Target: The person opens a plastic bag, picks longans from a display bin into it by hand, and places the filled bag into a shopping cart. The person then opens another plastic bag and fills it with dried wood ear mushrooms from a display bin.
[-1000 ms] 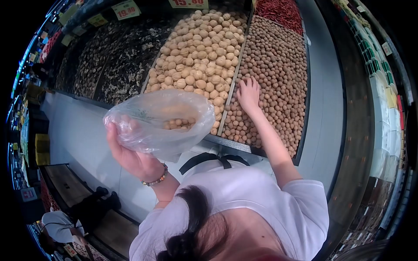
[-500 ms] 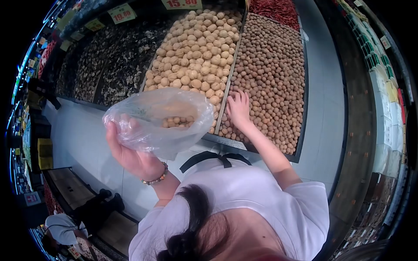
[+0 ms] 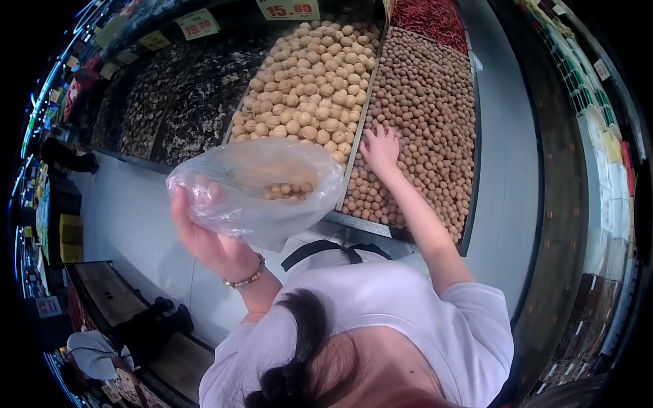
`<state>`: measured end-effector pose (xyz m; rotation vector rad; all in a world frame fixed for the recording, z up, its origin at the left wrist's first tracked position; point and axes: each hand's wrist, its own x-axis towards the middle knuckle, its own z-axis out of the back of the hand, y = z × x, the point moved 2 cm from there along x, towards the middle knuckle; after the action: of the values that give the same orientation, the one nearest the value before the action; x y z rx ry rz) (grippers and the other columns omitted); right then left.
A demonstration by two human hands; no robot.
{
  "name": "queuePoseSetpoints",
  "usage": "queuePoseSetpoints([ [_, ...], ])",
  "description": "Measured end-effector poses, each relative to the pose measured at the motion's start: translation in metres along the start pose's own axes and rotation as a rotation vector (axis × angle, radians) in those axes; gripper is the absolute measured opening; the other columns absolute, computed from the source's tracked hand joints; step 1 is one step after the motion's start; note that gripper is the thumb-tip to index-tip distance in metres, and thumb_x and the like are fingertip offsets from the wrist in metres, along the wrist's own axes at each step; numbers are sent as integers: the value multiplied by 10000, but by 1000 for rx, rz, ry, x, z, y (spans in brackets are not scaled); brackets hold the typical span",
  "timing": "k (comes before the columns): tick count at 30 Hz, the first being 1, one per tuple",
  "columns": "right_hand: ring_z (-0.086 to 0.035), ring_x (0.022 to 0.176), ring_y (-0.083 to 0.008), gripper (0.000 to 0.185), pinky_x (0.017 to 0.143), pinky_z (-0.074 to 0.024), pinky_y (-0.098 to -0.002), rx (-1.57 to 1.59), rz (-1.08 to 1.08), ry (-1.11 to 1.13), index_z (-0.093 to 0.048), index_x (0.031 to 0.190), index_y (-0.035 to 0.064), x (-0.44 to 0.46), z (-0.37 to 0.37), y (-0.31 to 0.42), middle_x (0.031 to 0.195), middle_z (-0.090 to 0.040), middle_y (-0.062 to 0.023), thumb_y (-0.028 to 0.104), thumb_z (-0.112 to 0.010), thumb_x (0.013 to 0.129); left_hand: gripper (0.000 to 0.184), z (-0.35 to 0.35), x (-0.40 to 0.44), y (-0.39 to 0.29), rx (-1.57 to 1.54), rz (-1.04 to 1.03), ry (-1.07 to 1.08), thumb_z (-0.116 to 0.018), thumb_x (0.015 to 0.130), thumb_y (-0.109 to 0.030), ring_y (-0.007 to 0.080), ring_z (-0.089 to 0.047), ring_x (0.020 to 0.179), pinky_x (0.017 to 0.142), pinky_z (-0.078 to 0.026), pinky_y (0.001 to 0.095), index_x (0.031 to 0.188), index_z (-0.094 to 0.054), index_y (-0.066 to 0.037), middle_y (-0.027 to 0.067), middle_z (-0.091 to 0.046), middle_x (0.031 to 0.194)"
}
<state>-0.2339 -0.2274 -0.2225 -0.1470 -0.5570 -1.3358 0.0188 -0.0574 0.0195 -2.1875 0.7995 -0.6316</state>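
Observation:
My left hand (image 3: 214,238) is closed on a clear plastic bag (image 3: 272,221), its fingers showing through the film. The mouth of the bag gapes to the right, and several small round brown items (image 3: 289,191) lie inside. My right hand (image 3: 382,149) rests with spread fingers on the heap of small brown round items (image 3: 428,102), close to the divider; whether anything is under its fingertips is hidden. Left of that divider lies a bin of larger pale walnuts (image 3: 309,85), partly behind the bag.
Dried red chillies (image 3: 430,19) fill the compartment at the back. Dark dried goods (image 3: 204,102) lie to the left, below price signs (image 3: 288,8). A person (image 3: 95,353) sits at the lower left. Packaged goods (image 3: 602,170) line the right side.
My right hand moved left and nearer to me, then slightly away again over the brown items, its fingers still spread. The bag in my left hand has shifted slightly right.

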Motion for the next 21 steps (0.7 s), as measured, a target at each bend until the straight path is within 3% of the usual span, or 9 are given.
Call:
queuePoseSetpoints([
  [3, -429, 1045, -299, 321, 710, -450, -404, -12, -8, 49, -579, 987, 150, -3, 4, 1, 1071, -496, -68, 266, -650, 695, 240, -3, -6, -2, 103, -105, 12, -433, 923, -182, 155, -587, 827, 721, -514, 262, 1048, -510, 7, 115, -596, 956],
  [6, -443, 1023, -302, 320, 637, -489, -384, -4, 14, 87, -570, 995, 160, -4, 0, 2, 1061, -490, -66, 265, -654, 704, 268, 5, 1, -5, -393, 247, 220, -483, 897, -120, 166, -569, 888, 780, -489, 261, 1121, -470, 28, 132, -569, 1023],
  [9, -465, 992, -301, 317, 595, -512, -369, -19, 13, 97, -561, 1000, 176, -2, 1, 1, 1060, -486, -69, 249, -660, 708, 360, 3, -13, 0, 358, -341, 211, -528, 856, -30, 183, -543, 948, 838, -454, 268, 1190, -418, 42, 150, -533, 1085],
  [12, -501, 946, -285, 293, 595, -519, -362, 27, 19, 94, -553, 973, 181, 2, -3, -7, 1034, -486, -70, 233, -665, 708, 451, 6, -14, 0, 450, -401, 266, -550, 814, 46, 200, -524, 985, 872, -427, 280, 1231, -379, 48, 165, -506, 1122],
  [14, -517, 921, -272, 278, 596, -519, -359, 47, 18, 99, -548, 952, 177, 5, -2, -15, 1007, -486, -65, 226, -669, 707, 371, 8, -7, -4, 8, -60, 216, -540, 837, -2, 181, -538, 953, 840, -447, 270, 1186, -422, 38, 147, -532, 1078],
  [16, -541, 876, -259, 251, 601, -513, -357, 53, 27, 64, -537, 934, 159, 7, 2, -16, 961, -480, -69, 205, -661, 720, 293, 6, -5, -4, -195, 103, 201, -528, 858, -56, 162, -550, 916, 804, -466, 261, 1133, -463, 24, 126, -556, 1024],
  [18, -548, 860, -268, 242, 618, -504, -369, 145, -39, 80, -535, 950, 152, 11, 11, -20, 958, -480, -80, 183, -646, 736, 227, 3, -5, -3, -165, 88, 224, -512, 879, -114, 143, -560, 873, 763, -483, 252, 1073, -502, 5, 102, -578, 960],
  [21, -562, 817, -305, 246, 664, -482, -404, 253, -106, 30, -531, 1000, 137, 13, 23, -26, 969, -480, -108, 152, -616, 770, 150, -4, -5, -4, -350, 311, 135, -482, 884, -169, 136, -539, 825, 727, -474, 267, 963, -523, -49, 59, -561, 891],
])
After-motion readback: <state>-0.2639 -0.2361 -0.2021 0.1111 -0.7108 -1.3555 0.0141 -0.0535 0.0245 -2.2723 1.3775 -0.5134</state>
